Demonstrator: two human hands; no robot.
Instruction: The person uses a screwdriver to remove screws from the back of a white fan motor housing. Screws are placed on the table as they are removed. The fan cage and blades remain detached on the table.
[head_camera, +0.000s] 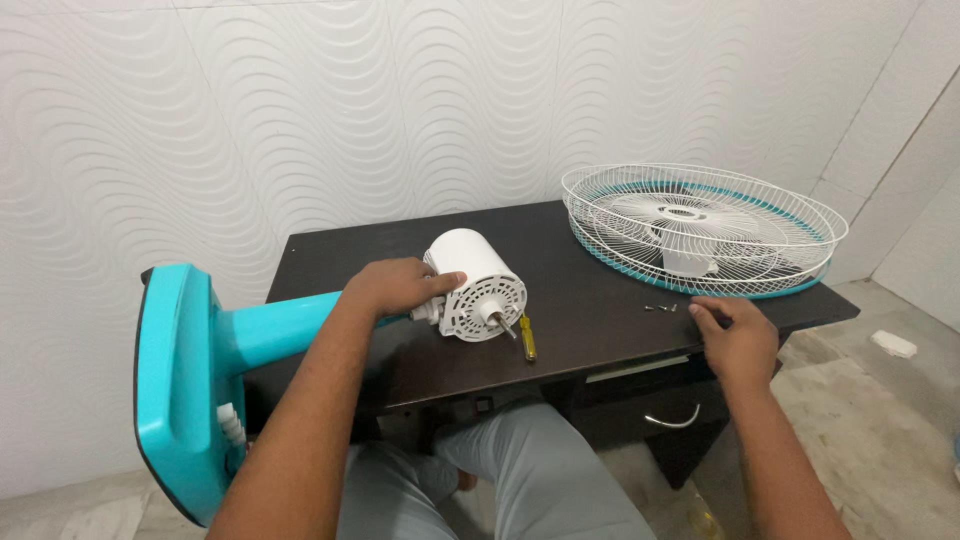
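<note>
My left hand (398, 286) grips the white fan motor housing (478, 285), which lies on its side at the near middle of the dark desk (590, 330), a yellow-handled screwdriver (526, 338) just right of its shaft. My right hand (738, 338), fingers curled, touches the desk edge near small screws (660, 307), below the white wire fan guard (703, 228).
</note>
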